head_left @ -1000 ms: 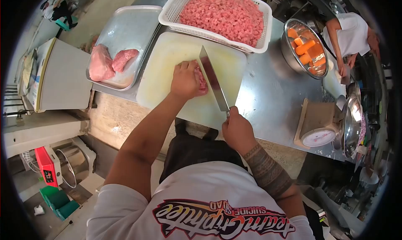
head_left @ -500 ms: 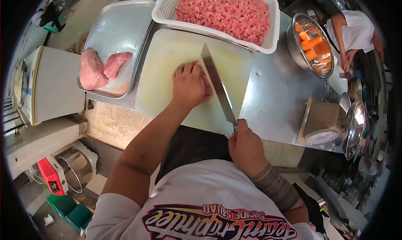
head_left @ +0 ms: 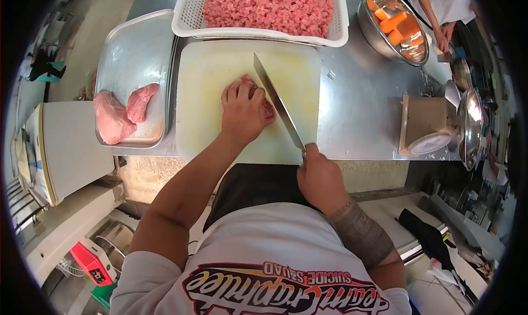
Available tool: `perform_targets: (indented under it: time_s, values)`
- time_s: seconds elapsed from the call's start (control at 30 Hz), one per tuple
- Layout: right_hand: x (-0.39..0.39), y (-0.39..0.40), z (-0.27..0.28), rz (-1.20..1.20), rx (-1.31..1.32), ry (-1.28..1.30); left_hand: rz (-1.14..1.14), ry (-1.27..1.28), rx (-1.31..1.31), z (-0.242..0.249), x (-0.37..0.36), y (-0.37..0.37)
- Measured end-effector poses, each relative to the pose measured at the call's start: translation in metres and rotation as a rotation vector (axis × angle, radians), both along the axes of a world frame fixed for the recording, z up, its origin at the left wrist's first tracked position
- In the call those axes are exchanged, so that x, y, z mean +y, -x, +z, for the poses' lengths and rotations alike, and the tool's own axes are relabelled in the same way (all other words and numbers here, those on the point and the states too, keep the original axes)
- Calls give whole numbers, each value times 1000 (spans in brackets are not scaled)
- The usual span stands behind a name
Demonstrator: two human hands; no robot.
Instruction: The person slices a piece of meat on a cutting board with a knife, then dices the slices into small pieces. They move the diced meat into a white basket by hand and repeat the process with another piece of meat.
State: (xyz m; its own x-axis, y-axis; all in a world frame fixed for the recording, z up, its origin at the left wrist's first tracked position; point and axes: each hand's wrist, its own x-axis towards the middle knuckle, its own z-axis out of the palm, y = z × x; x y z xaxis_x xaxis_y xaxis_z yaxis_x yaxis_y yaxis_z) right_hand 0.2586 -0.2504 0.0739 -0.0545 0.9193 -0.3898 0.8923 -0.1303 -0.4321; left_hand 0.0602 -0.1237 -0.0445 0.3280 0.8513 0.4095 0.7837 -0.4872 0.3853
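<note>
On the white cutting board (head_left: 203,95) lies a piece of raw meat (head_left: 269,112), mostly hidden by my left hand (head_left: 242,110). The fingers of that hand curl over the meat and press it to the board. My right hand (head_left: 319,177), at the board's near edge, is wrapped round the handle of a long kitchen knife (head_left: 279,101). Its blade slants up and left across the board, just right of the meat, with the tip pointing away from me.
Diced meat (head_left: 269,10) fills a white perforated basket (head_left: 342,26) behind the board. Left is a metal tray (head_left: 137,43) with two meat pieces (head_left: 114,118). A steel bowl (head_left: 369,32) of orange vegetable chunks (head_left: 392,22), a scale (head_left: 426,123) and another person's hands (head_left: 443,37) are right.
My view has turned, so the table sits straighter in the frame. The knife blade shows narrower, more edge-on. My left hand stays on the meat.
</note>
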Motion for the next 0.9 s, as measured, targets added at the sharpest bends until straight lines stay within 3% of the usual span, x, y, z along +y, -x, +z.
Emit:
perform_targets:
  time_s: [0.17,0.37,0.47,0.67,0.77,0.9]
  values:
    - [-29,5,38,-31,34,79,16,-15,66,-2,2,-2]
    - [12,35,-39,4,-15,-58,25,2,64,2,0,-2]
    - [26,39,-37,-13,-62,-53,26,12,78,-5,0,-1]
    - [-12,36,41,-31,-64,45,24,57,-11,-15,1,-1]
    - [-18,39,48,-37,-43,65,23,46,-24,-14,2,-2]
    - [14,54,-28,2,-49,-83,28,5,22,-4,-2,-1]
